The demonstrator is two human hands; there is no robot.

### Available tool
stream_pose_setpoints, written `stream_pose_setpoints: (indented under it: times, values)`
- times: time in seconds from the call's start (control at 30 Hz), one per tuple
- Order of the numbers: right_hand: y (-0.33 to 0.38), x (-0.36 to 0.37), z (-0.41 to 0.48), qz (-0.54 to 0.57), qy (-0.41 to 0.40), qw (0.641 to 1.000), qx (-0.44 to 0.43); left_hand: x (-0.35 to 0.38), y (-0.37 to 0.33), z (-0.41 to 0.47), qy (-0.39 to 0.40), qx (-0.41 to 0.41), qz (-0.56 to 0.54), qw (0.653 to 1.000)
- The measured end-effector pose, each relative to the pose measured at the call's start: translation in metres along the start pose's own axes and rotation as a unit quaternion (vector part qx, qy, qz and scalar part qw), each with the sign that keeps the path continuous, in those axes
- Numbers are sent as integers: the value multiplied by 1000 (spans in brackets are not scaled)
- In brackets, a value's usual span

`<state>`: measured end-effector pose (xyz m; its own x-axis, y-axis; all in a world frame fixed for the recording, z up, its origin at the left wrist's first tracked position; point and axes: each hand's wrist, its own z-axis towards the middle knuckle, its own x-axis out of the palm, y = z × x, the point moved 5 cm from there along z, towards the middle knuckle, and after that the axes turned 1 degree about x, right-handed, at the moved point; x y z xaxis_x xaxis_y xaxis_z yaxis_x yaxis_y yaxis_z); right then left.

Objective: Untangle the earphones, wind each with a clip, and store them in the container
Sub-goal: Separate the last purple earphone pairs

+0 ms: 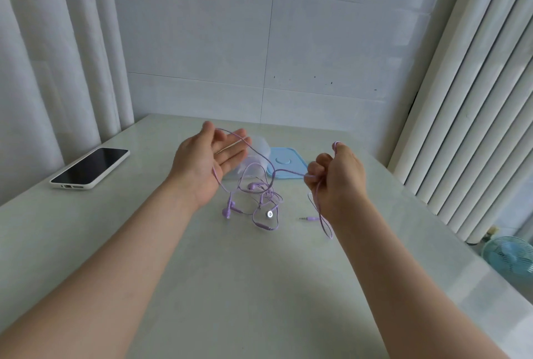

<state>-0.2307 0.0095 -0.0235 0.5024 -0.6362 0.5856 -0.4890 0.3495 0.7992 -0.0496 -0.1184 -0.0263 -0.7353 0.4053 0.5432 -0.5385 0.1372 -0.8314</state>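
Untangling step; left hand [212, 156] open under earphones [269, 213] cord; right hand [336, 176] pinches it; next, likely draw loop free of knot.

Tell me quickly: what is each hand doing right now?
Left hand: open, purple earphone cable draped across its fingers.
Right hand: gripping the same cable.

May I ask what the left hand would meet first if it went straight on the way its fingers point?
Probably the clear container, just beyond the left hand, which is open with the purple earphone cable draped over it; the blue lid lies further right. Depth is unclear.
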Motion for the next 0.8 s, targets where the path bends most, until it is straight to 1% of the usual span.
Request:
stream_pose_setpoints:
  times: [0.03,0.07,0.1,0.13,0.17,0.2,0.23,0.27,0.3,0.37,0.43,0.47,0.5,0.53,0.6,0.63,0.67,0.77,0.8]
  values:
    - [0,-1,1,-46,3,999,-4,0,0,1,-1,-25,-78,997]
    - [-1,-1,2,-105,4,994,-17,-1,1,3,-3,-41,-129,991]
    - [1,-1,2,-173,3,984,-40,-1,2,3,-3,-49,-144,988]
    - [3,0,2,-251,4,965,-76,0,2,3,-4,-43,-119,992]
    - [6,2,0,-334,9,934,-125,-2,0,4,-10,-18,-52,998]
    - [9,6,-4,-414,23,892,-179,-4,-2,6,-19,25,44,999]
    - [11,11,-8,-483,46,846,-221,-6,-6,7,-24,78,143,986]
    - [9,15,-12,-534,81,808,-235,-7,-10,8,-27,130,223,966]
    - [4,17,-16,-560,128,790,-215,-7,-12,9,-25,170,274,946]
    - [-6,20,-24,-562,224,788,-114,-9,-15,9,-25,217,320,922]
    - [-13,20,-31,-539,280,794,-20,-11,-16,10,-37,236,337,911]
    - [-15,21,-32,-525,296,798,-3,-12,-18,10,-43,240,334,910]
    - [-15,23,-32,-513,303,803,-11,-12,-19,8,-47,244,334,909]
    - [-13,25,-31,-506,304,806,-40,-11,-20,7,-50,250,345,903]
    - [-8,25,-29,-499,302,805,-104,-8,-24,2,-49,267,386,882]
    - [-6,25,-26,-491,294,810,-125,-8,-24,0,-49,276,410,868]
    - [-4,24,-23,-478,279,822,-137,-8,-24,-1,-51,287,441,849]
    - [0,21,-15,-413,212,871,-163,-2,-19,-6,-55,315,551,771]
    - [0,21,-12,-397,190,881,-173,-1,-17,-7,-53,315,575,753]
